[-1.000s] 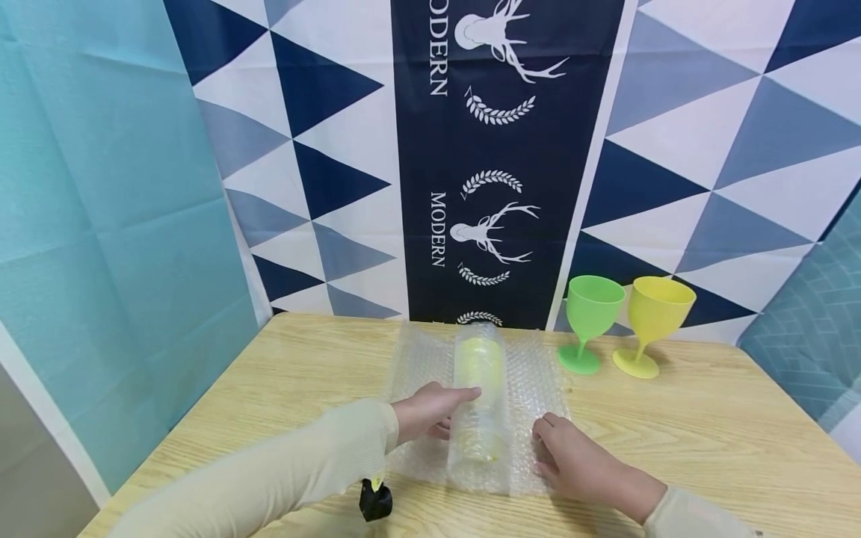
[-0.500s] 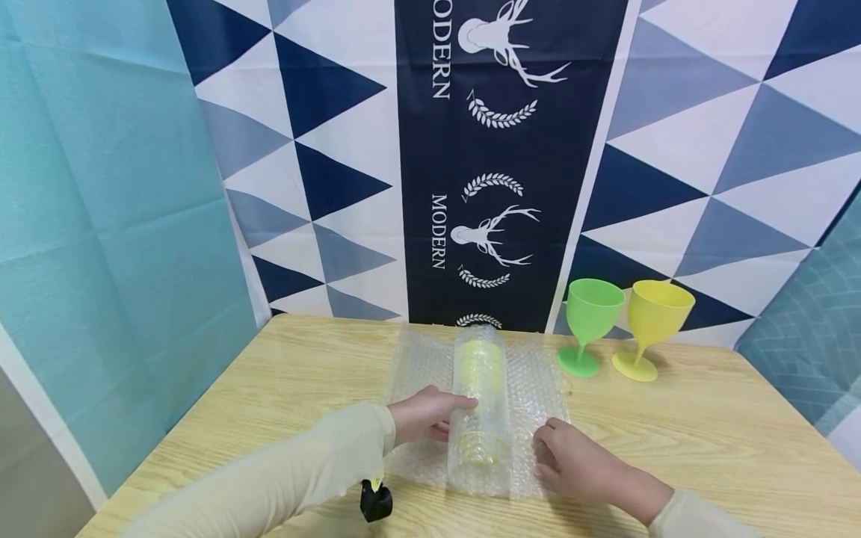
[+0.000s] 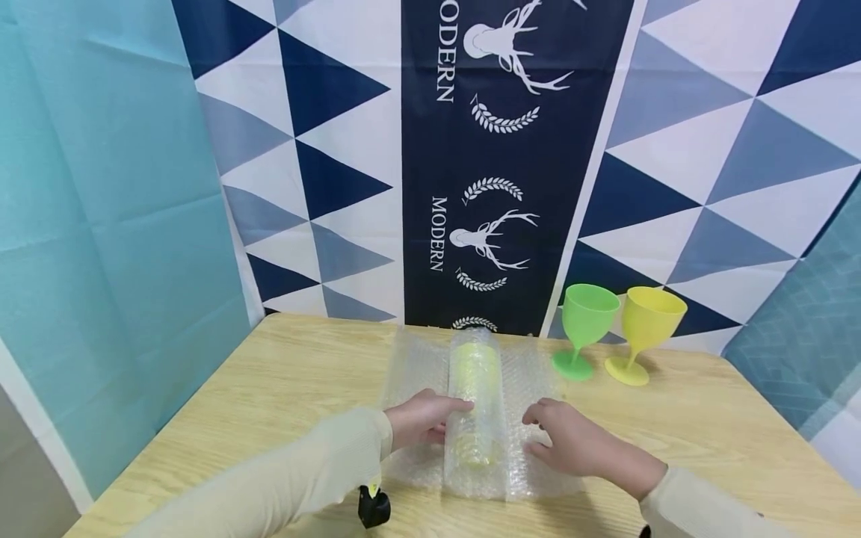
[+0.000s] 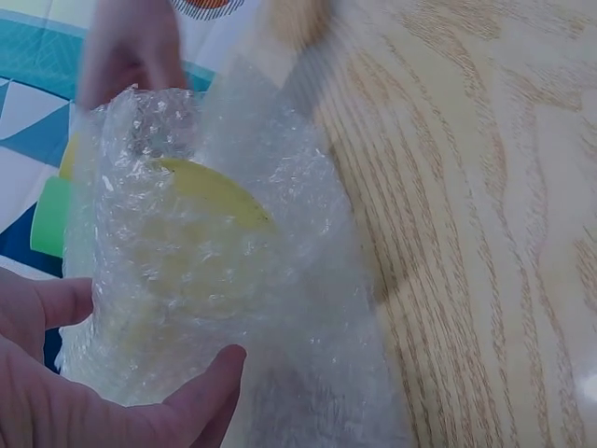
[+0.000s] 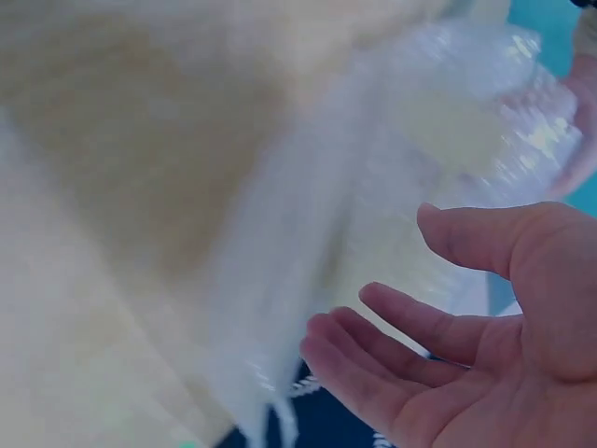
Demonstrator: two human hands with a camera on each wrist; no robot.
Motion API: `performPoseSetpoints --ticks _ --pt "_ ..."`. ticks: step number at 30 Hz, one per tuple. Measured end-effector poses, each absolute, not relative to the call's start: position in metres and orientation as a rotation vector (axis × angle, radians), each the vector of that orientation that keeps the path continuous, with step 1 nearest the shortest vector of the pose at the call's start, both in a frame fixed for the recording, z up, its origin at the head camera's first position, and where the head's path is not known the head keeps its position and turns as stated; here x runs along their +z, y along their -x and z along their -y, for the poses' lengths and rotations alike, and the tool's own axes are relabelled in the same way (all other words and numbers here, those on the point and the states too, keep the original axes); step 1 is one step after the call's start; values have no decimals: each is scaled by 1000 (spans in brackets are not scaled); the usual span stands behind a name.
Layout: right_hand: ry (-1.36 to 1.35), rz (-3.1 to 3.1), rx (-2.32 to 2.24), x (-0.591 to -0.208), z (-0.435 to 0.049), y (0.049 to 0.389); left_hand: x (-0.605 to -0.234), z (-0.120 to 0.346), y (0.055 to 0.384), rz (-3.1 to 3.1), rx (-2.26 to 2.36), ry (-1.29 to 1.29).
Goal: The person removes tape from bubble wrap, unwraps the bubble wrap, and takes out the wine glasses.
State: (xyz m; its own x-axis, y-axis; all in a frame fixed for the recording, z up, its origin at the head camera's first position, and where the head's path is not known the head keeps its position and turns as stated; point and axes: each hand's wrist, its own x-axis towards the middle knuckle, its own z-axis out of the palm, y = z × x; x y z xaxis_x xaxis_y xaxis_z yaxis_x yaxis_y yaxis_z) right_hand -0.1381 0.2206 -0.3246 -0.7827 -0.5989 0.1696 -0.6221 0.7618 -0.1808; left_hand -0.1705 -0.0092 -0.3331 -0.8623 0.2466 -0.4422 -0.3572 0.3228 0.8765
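Clear bubble wrap (image 3: pixel 538 373) lies spread near the middle of the table, rolled around a yellow object (image 3: pixel 476 366) whose kind the wrap blurs. A rounded yellow edge (image 4: pixel 219 191) shows through the roll's near end in the left wrist view. My left hand (image 3: pixel 425 418) holds the roll from the left, thumb over its top and fingers at its side, partly hidden. Just right of the roll, my right hand (image 3: pixel 572 441) hovers over the wrap's right part. Its fingers are loosely bent and hold nothing, as the right wrist view also shows.
A green goblet (image 3: pixel 589 321) and a yellow goblet (image 3: pixel 649 325) stand upright at the back right of the wooden table (image 3: pixel 673 448). Behind the table hangs a patterned cloth (image 3: pixel 350 179). A black object (image 3: pixel 373 508) is below my left sleeve.
My right hand has risen from the bubble wrap's right edge and moved slightly toward the roll, its fingers parting. The left hand keeps its hold on the roll.
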Motion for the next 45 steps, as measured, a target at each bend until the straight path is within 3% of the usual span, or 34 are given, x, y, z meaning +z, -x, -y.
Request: performPoseSetpoints --ticks 15,27,45 --pt "-816 2852 106 -269 -144 195 -333 9 168 -2133 1590 71" --pt "-534 3108 -158 -276 -99 239 -333 6 165 -2183 1586 53" --pt "-442 3236 -344 -278 -82 254 -336 6 163 -2197 1601 42"
